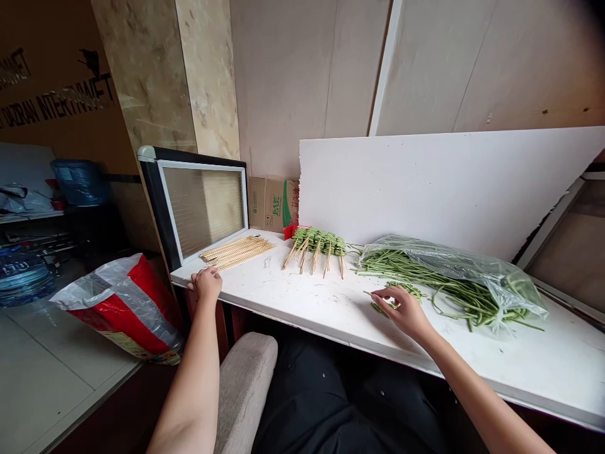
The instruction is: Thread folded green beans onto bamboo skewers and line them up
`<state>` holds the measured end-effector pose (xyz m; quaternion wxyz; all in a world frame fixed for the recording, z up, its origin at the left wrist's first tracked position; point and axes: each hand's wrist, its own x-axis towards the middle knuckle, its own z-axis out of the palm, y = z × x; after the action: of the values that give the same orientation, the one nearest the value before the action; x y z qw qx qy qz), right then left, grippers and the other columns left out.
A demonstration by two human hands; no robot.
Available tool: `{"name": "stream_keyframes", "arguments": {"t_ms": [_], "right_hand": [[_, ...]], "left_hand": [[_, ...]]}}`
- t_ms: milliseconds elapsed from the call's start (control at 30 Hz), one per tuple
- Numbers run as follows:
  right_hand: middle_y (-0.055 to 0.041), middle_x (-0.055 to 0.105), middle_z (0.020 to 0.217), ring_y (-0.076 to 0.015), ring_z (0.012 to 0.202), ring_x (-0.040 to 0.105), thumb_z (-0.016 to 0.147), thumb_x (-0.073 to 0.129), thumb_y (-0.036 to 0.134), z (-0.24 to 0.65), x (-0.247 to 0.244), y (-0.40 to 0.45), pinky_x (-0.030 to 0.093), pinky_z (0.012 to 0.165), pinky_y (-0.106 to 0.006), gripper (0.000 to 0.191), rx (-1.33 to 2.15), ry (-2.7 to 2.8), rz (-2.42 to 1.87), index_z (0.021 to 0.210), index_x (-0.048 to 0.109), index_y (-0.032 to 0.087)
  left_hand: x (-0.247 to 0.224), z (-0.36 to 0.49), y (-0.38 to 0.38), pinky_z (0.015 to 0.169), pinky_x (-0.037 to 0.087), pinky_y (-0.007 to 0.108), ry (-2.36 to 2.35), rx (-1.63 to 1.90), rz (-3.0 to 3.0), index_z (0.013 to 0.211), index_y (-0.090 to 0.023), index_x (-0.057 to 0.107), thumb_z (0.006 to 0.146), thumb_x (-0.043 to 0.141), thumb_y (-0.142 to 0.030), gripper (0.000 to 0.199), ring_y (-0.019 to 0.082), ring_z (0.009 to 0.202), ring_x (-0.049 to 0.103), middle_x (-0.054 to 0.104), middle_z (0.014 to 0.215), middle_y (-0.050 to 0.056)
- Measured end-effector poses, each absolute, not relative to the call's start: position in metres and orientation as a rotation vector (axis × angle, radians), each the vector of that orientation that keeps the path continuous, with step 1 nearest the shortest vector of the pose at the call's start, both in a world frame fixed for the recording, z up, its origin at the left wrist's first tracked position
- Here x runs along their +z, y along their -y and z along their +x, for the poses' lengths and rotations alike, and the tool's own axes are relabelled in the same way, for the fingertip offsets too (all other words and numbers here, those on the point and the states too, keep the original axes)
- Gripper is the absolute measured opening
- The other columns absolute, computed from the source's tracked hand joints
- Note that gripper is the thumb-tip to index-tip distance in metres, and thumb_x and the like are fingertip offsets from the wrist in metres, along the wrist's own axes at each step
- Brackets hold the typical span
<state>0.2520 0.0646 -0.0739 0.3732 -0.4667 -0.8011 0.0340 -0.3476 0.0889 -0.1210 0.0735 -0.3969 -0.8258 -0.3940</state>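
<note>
My left hand [207, 282] is closed at the table's left front edge, just below the near ends of a spread of wooden skewers [239, 251]; what its fingers hold, if anything, is too small to make out. At the right, my right hand [401, 308] pinches a short green bean piece [368, 293] between thumb and fingers. Beside and partly under it lies a small pile of cut green pieces [407, 289]. Behind, at the middle, several finished skewers of green pieces [319, 243] lie with their bare sticks pointing forward. Long green beans [425, 272] stick out of a clear plastic bag [508, 284].
The white table [293, 296] has small scraps on it. A framed panel [203, 205] and a cardboard box [271, 202] stand at the back left. A red and white sack [127, 302] is on the floor at left. A chair armrest [249, 378] is below the table edge.
</note>
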Motion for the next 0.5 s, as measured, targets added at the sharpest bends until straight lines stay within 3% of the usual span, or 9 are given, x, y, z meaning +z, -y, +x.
{"name": "stream_keyframes", "arguments": {"t_ms": [500], "right_hand": [[-0.0137,0.079,0.097,-0.0292,0.084,0.069,0.100,0.052,0.067,0.2468,-0.0719,-0.0617,0.055,0.072,-0.044,0.051,0.112,2.060,-1.186,0.098,0.080,0.025]], "left_hand": [[-0.1188,-0.3504,-0.0886,0.104,0.033,0.052,2.532,-1.164,-1.181,0.105,-0.023,0.074,0.091,0.054,-0.024,0.024,0.036,0.126,0.053,0.079,0.107,0.015]]}}
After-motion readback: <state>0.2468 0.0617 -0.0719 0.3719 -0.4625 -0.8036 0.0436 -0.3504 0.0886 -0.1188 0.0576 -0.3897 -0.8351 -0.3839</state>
